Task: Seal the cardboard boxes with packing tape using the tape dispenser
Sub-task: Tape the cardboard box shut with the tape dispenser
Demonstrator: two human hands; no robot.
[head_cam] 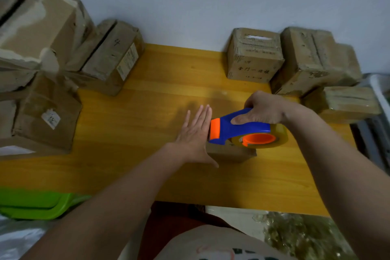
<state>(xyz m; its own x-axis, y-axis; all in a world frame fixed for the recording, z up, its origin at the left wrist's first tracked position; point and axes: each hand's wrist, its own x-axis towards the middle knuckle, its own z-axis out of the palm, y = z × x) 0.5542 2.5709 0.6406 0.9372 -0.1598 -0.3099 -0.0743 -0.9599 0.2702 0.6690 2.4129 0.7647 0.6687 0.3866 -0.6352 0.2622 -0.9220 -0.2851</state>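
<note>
While the right hand [262,110] grips the blue-orange tape dispenser [242,131] over a small cardboard box [231,154] on the yellow table [147,112], the left hand [195,133] lies flat, fingers straight, against the box's left side. More boxes [255,55] line the wall.

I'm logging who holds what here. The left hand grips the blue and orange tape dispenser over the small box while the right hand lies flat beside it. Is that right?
Not quite: the hands are swapped. In the head view the right hand grips the blue and orange tape dispenser over the small box, while the left hand lies flat beside it, fingers straight.
</note>
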